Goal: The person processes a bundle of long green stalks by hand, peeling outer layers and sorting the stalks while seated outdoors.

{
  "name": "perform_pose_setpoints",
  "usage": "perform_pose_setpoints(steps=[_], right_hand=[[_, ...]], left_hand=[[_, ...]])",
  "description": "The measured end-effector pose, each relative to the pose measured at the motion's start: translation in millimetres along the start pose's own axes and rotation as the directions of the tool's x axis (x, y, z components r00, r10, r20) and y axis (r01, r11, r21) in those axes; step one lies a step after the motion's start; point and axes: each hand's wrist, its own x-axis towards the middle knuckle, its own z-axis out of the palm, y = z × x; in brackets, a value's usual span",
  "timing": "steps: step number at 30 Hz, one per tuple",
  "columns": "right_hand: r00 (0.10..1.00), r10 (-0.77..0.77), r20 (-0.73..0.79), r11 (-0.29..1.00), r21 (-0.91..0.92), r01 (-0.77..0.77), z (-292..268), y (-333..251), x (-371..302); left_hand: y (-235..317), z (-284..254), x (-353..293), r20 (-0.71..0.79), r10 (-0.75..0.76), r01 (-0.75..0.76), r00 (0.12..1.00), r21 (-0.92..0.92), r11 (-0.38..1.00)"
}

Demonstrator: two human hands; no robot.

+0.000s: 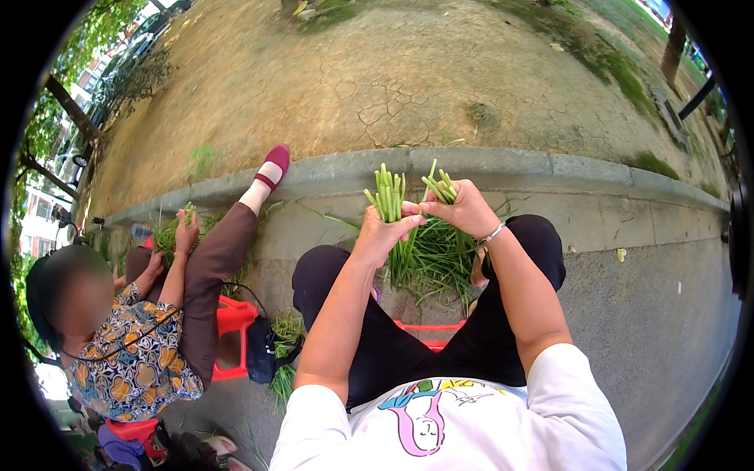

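Note:
My left hand (385, 235) is closed around a thick bunch of green stalks (388, 192), their pale cut ends pointing up and away from me. Closed beside it, my right hand (467, 210), with a silver bracelet at the wrist, grips a smaller bunch of green stalks (442, 188). The fingertips of both hands meet between the bunches; whether they pinch a single stalk there is too small to tell. Below the hands, a loose heap of long, grassy greens (440, 259) lies on the pavement between my feet, partly hidden by my hands.
A red plastic stool (430, 326) shows between my thighs. To the left sits another person (133, 345) handling similar greens, with a red stool (232, 337), a dark bag (263, 349) and more greens (287, 345) nearby. A stone curb (503, 163) borders bare, cracked earth ahead.

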Motion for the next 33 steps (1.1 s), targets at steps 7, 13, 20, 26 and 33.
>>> perform_pose_setpoints(steps=[7, 13, 20, 26, 33], right_hand=[[0.995, -0.092, 0.043, 0.992, -0.088, 0.095, 5.7, -1.9, -2.2], [0.983, -0.118, -0.143, 0.958, -0.276, 0.075, -6.0, 9.0, 1.1], [0.991, 0.103, -0.082, 0.990, 0.107, -0.094, 2.9, -2.1, 0.6], [0.989, 0.147, -0.008, 0.972, 0.188, -0.143, 13.1, -6.0, -2.0], [0.996, 0.083, -0.022, 0.984, 0.161, -0.079, 10.6, 7.6, -1.0]], left_hand=[[-7.1, -7.6, -1.1, 0.006, 0.001, -0.001, 1.000, -0.032, 0.999], [-7.1, -7.3, 0.1, -0.035, -0.007, 0.004, 0.999, -0.092, 0.996], [-6.9, -8.6, -1.5, -0.006, -0.026, 0.025, 1.000, -0.100, 0.995], [-11.5, -5.8, -2.6, 0.026, -0.031, 0.035, 0.999, -0.171, 0.985], [-11.3, -4.9, -4.8, 0.042, -0.024, 0.031, 0.999, -0.159, 0.987]])
